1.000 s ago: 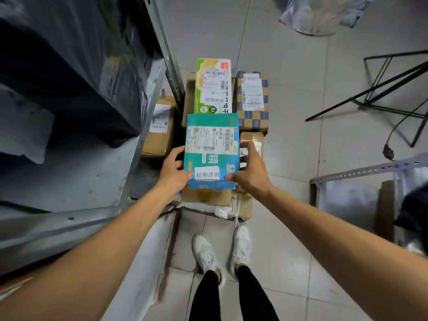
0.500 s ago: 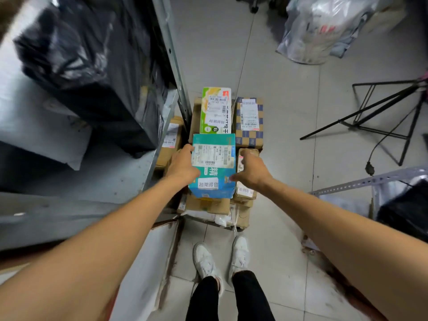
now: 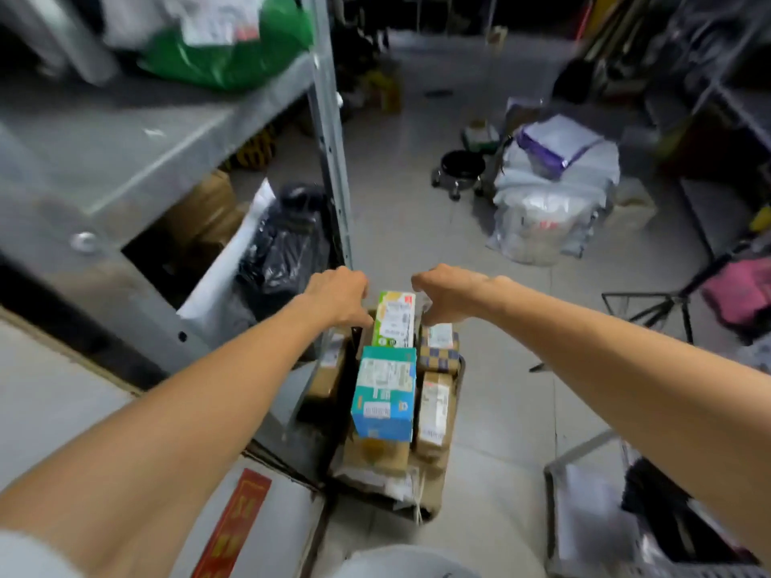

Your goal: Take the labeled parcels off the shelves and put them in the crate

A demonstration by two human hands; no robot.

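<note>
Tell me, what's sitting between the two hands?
The far end of the green-and-white parcel, label up, lies between the left hand and the right hand. The head view shows it.

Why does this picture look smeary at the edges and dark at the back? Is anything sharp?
Head view, upper left: the green bag is smeared by motion blur. Head view, middle: the teal parcel is sharpest. Same view: the wide lens seems to bow straight lines such as the shelf post, and the far room gets little light.

The parcel labels [image 3: 386, 375] are too blurred to read
</note>
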